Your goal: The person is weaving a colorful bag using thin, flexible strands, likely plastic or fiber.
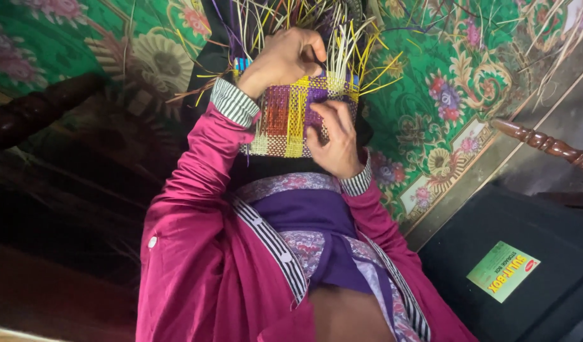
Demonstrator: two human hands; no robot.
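Observation:
A half-woven basket (pixel 285 117) of yellow, purple, red and white strips rests on my lap, with loose yellow and purple strips (pixel 342 38) sticking up from its far edge. My left hand (pixel 285 57) grips the basket's upper rim among the loose strips, fingers curled. My right hand (pixel 334 136) presses on the woven face at the right side, fingertips pinching a strip near the rim. Magenta sleeves with striped cuffs cover both arms.
A green floral carpet (pixel 469 82) lies under everything. A dark storage box with a green label (pixel 503 269) stands at the lower right. A turned wooden furniture leg (pixel 545 144) crosses at the right. Dark wood (pixel 38 111) lies at the left.

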